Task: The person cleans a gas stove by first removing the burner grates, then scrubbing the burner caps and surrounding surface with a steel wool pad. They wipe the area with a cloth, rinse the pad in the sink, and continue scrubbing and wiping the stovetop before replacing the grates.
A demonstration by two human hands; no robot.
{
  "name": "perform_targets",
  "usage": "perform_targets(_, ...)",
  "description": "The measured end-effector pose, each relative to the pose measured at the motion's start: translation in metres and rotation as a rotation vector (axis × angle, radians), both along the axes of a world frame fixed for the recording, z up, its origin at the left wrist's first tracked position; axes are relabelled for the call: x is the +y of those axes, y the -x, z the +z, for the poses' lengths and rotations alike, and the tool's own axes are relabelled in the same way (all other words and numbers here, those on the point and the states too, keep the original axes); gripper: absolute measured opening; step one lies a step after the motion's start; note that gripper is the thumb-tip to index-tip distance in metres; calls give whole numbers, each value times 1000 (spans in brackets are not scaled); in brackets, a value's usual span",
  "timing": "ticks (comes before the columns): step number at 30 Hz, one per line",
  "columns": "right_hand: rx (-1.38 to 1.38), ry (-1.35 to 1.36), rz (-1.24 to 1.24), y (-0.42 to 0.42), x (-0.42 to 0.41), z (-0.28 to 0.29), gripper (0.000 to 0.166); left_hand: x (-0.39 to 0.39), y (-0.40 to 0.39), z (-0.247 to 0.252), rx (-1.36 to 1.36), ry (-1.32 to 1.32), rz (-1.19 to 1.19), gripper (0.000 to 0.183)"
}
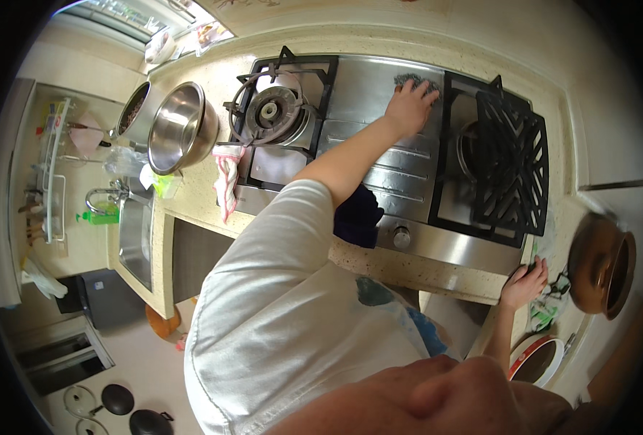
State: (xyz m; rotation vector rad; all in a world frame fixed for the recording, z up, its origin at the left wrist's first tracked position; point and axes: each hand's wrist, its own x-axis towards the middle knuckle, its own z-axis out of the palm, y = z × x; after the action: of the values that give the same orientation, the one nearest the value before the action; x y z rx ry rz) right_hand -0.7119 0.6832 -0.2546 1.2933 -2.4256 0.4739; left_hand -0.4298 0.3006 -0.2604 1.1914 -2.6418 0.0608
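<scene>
My left hand [412, 106] presses a grey metal scouring pad [416, 81] onto the steel middle panel of the gas cooktop [384, 141], close to its rear edge. My right hand [525, 280] rests at the cooktop's front right corner, fingers apart; a small dark patch shows beside its thumb, too unclear to name. A round burner with a ring support [269, 111] lies at the left. Over the right burner, black pan supports [514, 163] are stacked slightly askew. A dark blue cloth [359, 217] hangs at the front edge, partly behind my left arm.
Left of the cooktop stand a steel bowl [177, 128] and a pot [136, 114]. A pink-edged white cloth [227, 182] hangs over the front edge. Further left is a sink [136, 239]. A brown pot [598, 266] and a red-rimmed round container [536, 359] are at the right.
</scene>
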Motion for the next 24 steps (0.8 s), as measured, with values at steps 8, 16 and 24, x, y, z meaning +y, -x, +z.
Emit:
perform_targets(8, 14, 15, 8, -1, 3, 1, 38, -24, -57, 11, -9, -106, 273, 47)
perform_targets(16, 39, 27, 29, 3, 1, -7, 37, 82, -86, 45, 131, -211, 81, 48)
perform_targets(24, 111, -9, -21, 19, 10, -27, 39, 182, -162, 126, 879, 155, 69, 40)
